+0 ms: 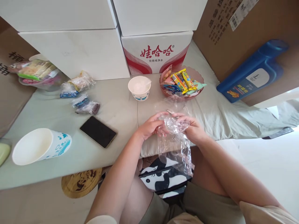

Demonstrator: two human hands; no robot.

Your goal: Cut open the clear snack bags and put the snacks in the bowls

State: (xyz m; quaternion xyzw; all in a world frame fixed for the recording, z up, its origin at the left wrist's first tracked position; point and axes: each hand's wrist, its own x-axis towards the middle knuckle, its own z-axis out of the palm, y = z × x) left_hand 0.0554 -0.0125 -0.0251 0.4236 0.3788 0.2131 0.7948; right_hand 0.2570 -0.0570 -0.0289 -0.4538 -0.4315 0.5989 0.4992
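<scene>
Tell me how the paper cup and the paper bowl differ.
The paper cup looks larger and deeper; the paper bowl looks smaller and shallower. The cup is left of the phone; the bowl is right of it, beside the pink dish. A pale piece shows inside the bowl, but none in the cup. Both are white with blue print.

A phone (98, 131) lies on the tabletop (121, 115), right of a white paper tub (61, 144) with blue print; at far right, a blue bottle (254, 73) stands before a brown carton (219, 21). At the back sits a white carton (156, 67) with red lettering; below the front edge shows a round panda-patterned wooden board (80, 189).
</scene>
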